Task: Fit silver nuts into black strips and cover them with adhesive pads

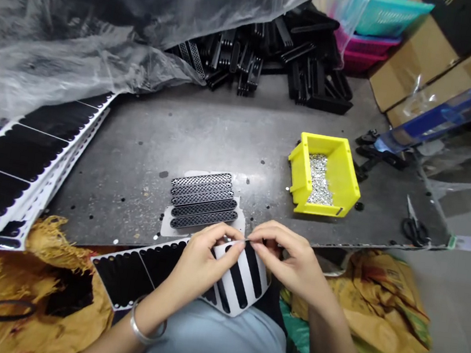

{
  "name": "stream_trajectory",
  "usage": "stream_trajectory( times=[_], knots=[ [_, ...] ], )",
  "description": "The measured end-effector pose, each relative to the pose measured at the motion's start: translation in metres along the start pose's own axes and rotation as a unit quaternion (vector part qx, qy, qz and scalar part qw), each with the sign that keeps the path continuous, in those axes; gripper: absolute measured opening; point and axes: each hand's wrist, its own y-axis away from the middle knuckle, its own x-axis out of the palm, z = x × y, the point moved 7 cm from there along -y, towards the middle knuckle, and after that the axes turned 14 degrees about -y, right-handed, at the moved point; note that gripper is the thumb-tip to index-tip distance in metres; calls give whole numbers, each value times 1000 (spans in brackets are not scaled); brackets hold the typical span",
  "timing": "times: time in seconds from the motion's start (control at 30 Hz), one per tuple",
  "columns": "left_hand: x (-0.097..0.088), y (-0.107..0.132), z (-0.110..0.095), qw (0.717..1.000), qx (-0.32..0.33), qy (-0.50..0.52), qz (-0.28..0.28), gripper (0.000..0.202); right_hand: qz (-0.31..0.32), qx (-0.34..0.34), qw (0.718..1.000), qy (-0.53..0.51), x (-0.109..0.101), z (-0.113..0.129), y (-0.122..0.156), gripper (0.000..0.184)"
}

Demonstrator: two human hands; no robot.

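A white backing sheet with black strip stickers (240,297) is bent over my lap at the table's front edge. My left hand (201,259) is closed on its upper edge, thumb on top. My right hand (287,260) pinches at the same edge, fingertips almost touching the left ones, by the end of a black strip (253,272). Whether that end is lifted is too small to tell. Several black perforated bars (204,201) lie side by side on a pale plate (242,217) just beyond my hands.
Right of the bars stands a yellow bin (350,184) with small silvery pieces (319,179). Scissors (414,228) lie near the right edge. Black plastic parts (252,56) are heaped at the back beside clear plastic sheeting (82,50). More sticker sheets (19,158) are stacked left.
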Motion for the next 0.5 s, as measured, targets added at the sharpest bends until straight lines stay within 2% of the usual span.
stream_trajectory(
  times=[0.2, 0.4, 0.5],
  knots=[
    [2, 3, 13, 999, -41, 7, -6, 8, -13, -4, 1000, -24, 4, -1, 1, 9],
    [-2, 1, 11, 1000, -6, -6, -8, 11, -15, -45, 999, -18, 12, 8, -4, 11],
    [-1, 3, 7, 1000, 24, -8, 2, 16, -39, -50, 998, 10, 5, 8, -1, 11]
  ],
)
